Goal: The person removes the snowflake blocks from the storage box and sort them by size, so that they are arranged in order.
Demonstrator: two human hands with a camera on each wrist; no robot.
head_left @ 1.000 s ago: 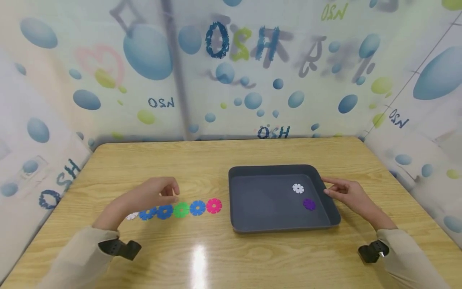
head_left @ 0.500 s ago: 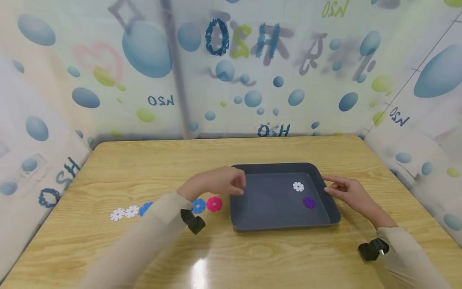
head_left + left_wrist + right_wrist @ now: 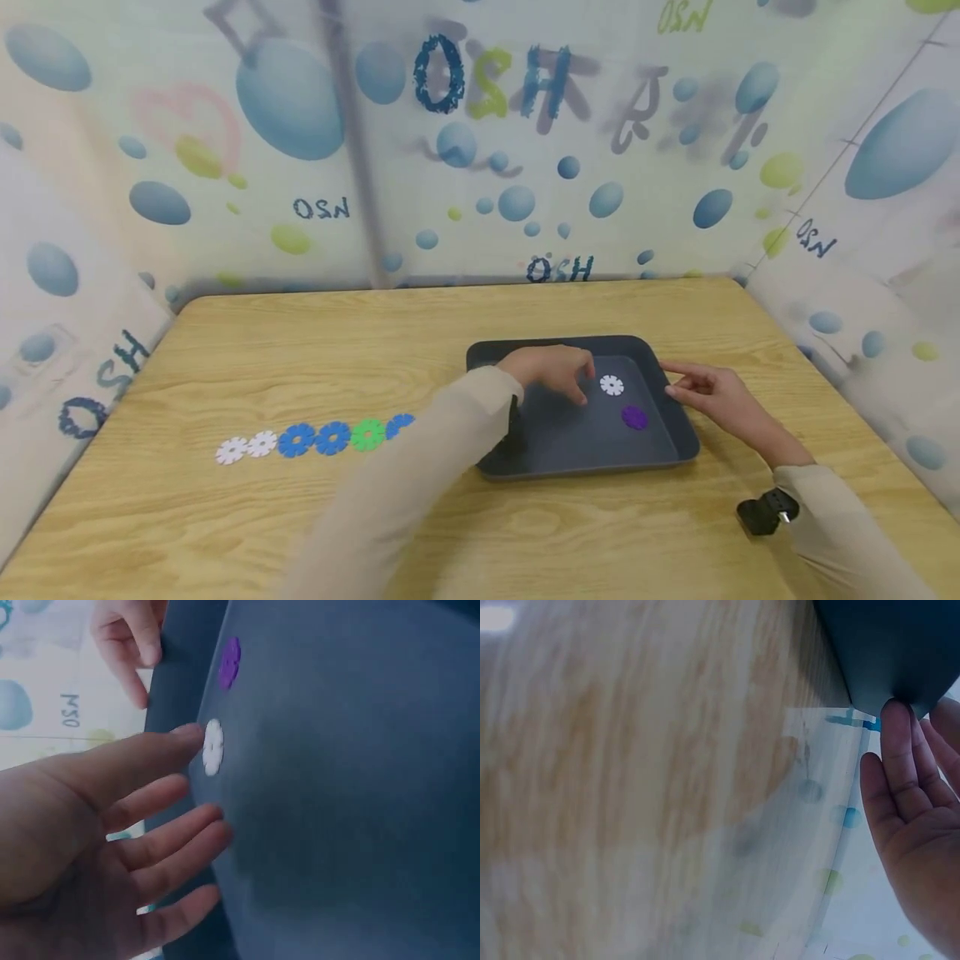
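Observation:
My left hand [image 3: 553, 369] hovers over the dark grey tray [image 3: 585, 472], its fingers loosely bent and holding nothing. Just beyond its fingertips a white snowflake disc [image 3: 612, 385] lies on the tray floor, with a purple snowflake disc [image 3: 634, 417] nearer the front. In the left wrist view the thumb of the left hand [image 3: 150, 832] overlaps the white disc's edge; contact cannot be told. At the tray's right wall my right hand [image 3: 718, 400] pinches the rim, thumb on top. The right wrist view has that hand's fingers [image 3: 901, 757] against the tray's outer side.
Left of the tray, a row of snowflake discs lies on the wooden table [image 3: 337, 350]: white discs [image 3: 262, 443], blue discs [image 3: 332, 437] and a green disc [image 3: 368, 435]. My left sleeve [image 3: 427, 458] crosses above the row's right end. A patterned wall covering [image 3: 465, 233] stands behind.
My left hand has moved right from above the disc row, past the tray's left rim, to over its interior. The right hand stays at the right rim. The pink disc is now hidden.

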